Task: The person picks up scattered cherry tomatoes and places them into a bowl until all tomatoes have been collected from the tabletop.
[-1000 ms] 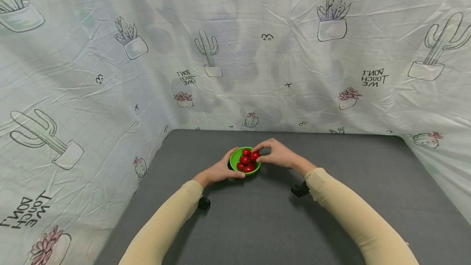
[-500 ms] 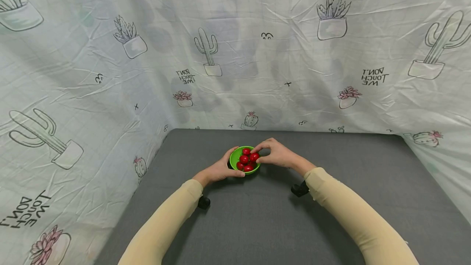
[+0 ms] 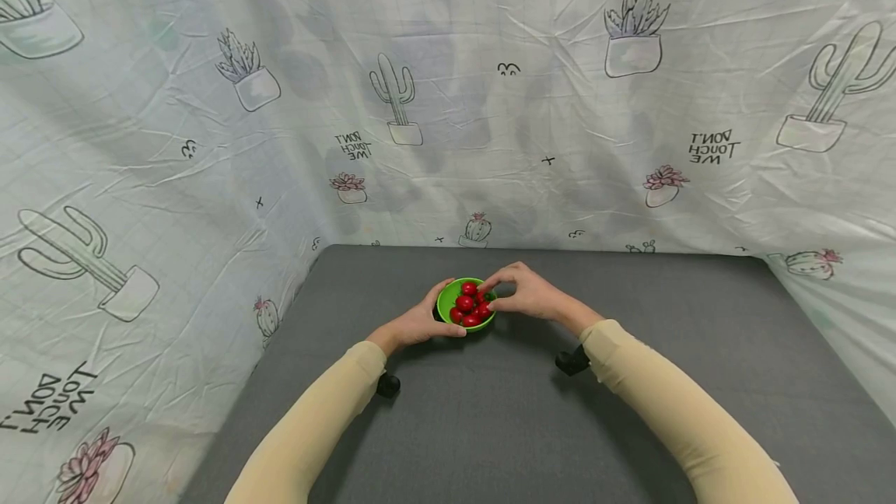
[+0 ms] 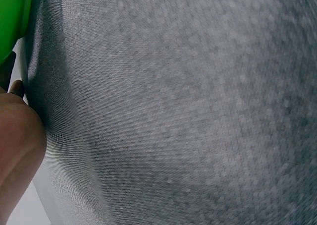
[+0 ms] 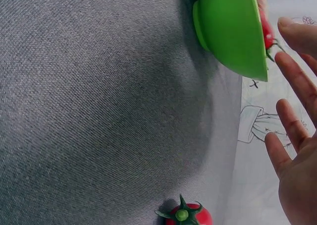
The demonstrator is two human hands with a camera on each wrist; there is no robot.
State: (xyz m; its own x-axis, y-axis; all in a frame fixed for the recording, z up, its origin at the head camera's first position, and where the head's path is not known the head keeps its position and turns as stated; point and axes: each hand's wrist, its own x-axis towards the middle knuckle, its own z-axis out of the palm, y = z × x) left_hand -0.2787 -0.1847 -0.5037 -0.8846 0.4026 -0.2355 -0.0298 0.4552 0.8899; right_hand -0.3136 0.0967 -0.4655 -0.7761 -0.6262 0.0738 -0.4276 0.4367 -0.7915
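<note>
A small green bowl [image 3: 449, 299] stands on the grey table toward its far side, with several red tomatoes [image 3: 465, 303] heaped in it. My left hand [image 3: 420, 323] holds the bowl from the left, thumb along the near side and fingers round the far side. At the right rim is my right hand [image 3: 528, 292], its thumb and index finger apart. In the right wrist view those fingertips are just beside a red tomato [image 5: 267, 34] with a green stem that shows above the bowl's rim. The other fingers [image 5: 292, 123] are loosely spread.
Another tomato [image 5: 190, 216] with a green stem lies on the grey table cloth [image 5: 99, 111], seen low in the right wrist view. Black wrist devices [image 3: 572, 361] sit under both forearms. A white cactus-print curtain [image 3: 448, 99] hangs behind and beside the table.
The tomato between my right thumb and index finger has dropped slightly and turned in the bowl, its green stem now showing. The fingers have let go of it; my left hand has stayed still.
</note>
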